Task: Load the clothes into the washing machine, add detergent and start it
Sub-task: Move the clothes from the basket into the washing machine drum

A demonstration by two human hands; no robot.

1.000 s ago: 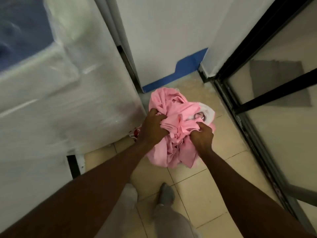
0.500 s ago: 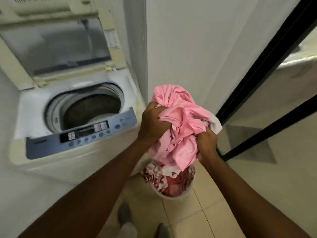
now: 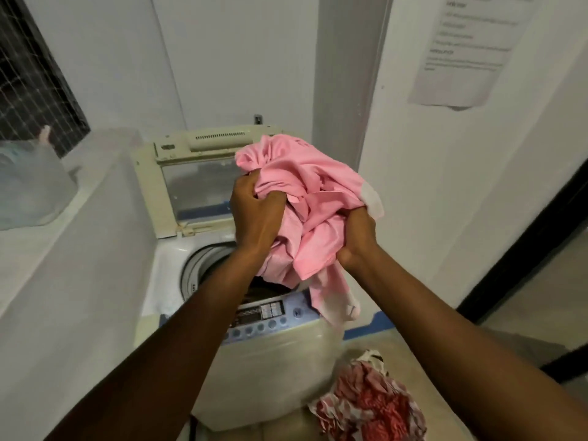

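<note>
Pink garment bundle (image 3: 305, 198), gripped by left hand (image 3: 256, 214) and right hand (image 3: 356, 240) above the open drum of the top-loading washing machine (image 3: 270, 354), lid (image 3: 194, 183) raised; red-patterned clothes (image 3: 369, 402) near right.

Print on the wall notice (image 3: 461, 52) and washer panel (image 3: 264, 316) is illegible

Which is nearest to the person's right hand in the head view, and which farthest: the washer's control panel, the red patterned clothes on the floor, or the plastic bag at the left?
From the right hand:
1. Control panel, just below and left of it.
2. Red patterned clothes, low on the floor, right of the washer.
3. Plastic bag, far left on the ledge.
</note>
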